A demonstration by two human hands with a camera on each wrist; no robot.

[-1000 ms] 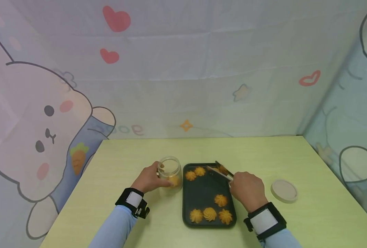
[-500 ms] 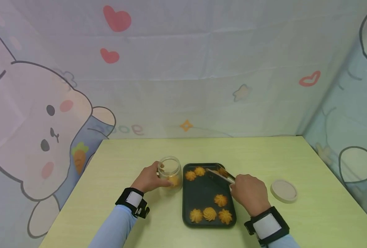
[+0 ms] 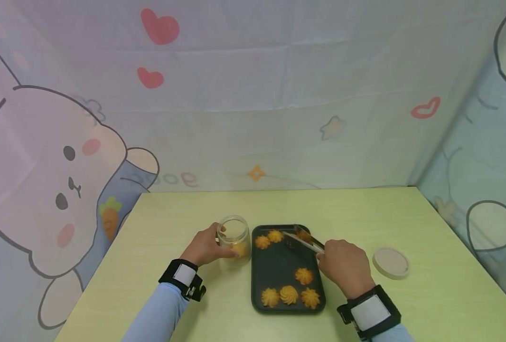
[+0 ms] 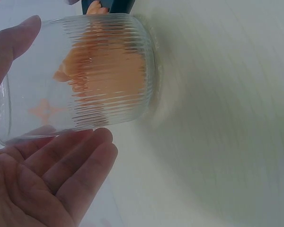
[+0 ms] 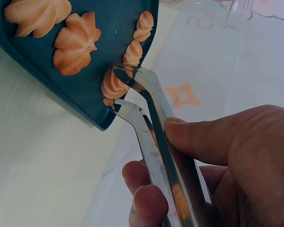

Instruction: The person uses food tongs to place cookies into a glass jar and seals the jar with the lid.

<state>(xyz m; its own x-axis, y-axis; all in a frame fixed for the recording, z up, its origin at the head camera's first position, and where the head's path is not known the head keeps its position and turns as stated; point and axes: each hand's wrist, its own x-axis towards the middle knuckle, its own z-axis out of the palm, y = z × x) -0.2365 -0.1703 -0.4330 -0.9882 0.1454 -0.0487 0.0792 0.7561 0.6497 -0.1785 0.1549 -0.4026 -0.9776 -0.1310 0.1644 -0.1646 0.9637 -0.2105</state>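
My left hand [image 3: 206,245] grips a clear glass jar [image 4: 38,90], thumb on one side and fingers on the other. The jar stands uncapped on the table, with orange-yellow piped cookies [image 4: 109,71] showing through its ribbed lower wall. In my right hand [image 3: 344,266] are metal tongs [image 5: 158,137], held between thumb and fingers. Their tips straddle a swirled cookie [image 5: 114,85] at the back right corner of the dark baking tray [image 3: 280,266]. Two more cookies [image 3: 268,239] lie along the tray's far edge, and several others [image 3: 289,295] are toward its near end.
A round, pale lid [image 3: 391,263] lies on the light yellow table [image 3: 342,209] to the right of my right hand. The tray sits right beside the jar. Behind the table hangs a printed cloth backdrop [image 3: 236,118].
My right hand has shifted slightly right and toward me, and the tongs' tips have moved a little about the corner cookie. The left hand and jar have stayed still.
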